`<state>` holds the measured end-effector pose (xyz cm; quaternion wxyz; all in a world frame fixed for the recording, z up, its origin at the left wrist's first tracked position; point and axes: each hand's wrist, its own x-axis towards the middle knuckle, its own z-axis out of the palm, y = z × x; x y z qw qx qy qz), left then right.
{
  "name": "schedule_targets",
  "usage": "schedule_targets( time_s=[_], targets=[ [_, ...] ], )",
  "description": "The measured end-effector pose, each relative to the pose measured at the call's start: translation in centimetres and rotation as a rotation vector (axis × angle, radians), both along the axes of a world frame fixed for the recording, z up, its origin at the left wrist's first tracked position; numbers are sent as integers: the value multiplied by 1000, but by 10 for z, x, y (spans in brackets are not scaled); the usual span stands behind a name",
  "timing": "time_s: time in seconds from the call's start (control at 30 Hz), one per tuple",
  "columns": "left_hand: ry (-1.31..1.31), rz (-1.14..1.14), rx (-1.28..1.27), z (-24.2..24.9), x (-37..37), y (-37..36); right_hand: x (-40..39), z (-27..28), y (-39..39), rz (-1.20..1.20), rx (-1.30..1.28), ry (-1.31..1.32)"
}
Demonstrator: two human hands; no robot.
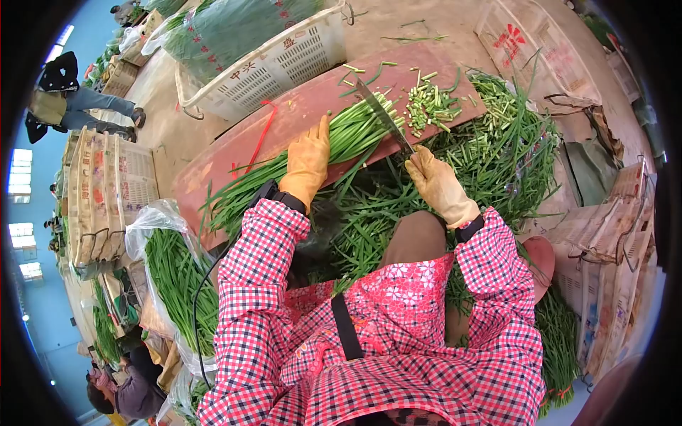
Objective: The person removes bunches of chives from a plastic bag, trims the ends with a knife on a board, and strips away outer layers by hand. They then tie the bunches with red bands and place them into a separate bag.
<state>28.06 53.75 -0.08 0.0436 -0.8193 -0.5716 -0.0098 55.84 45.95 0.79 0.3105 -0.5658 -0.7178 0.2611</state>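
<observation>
My left hand (308, 162), in a yellow rubber glove, lies over a bunch of long green stalks (362, 128) and grips it against a reddish-brown board (295, 106). My right hand (438, 183), gloved the same way, is closed round the handle of a long-bladed knife (384, 116). The blade slants up and left across the cut end of the bunch. Short cut pieces (432, 105) lie on the board just right of the blade. Loose green leaves and trimmings (369, 220) are heaped below the board, around my knee.
A white plastic crate (298, 60) with bagged greens stands behind the board; another crate (533, 50) is at the back right. More crates (114, 192) are stacked at left, near a plastic bag of stalks (177, 277). A red tie (261, 138) lies on the board. Other people are at far left.
</observation>
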Motion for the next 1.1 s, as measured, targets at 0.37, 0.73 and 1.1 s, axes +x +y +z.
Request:
schedule_targets(
  time_s=[0.37, 0.73, 1.1],
  targets=[
    [2, -43, -31, 2, -3, -1, 16, 39, 24, 126, -118, -19],
    [20, -40, 189, -10, 1, -2, -21, 48, 162, 74, 23, -60],
    [-12, -22, 230, -10, 1, -4, -25, 1, 191, 213, -209, 213]
  ],
)
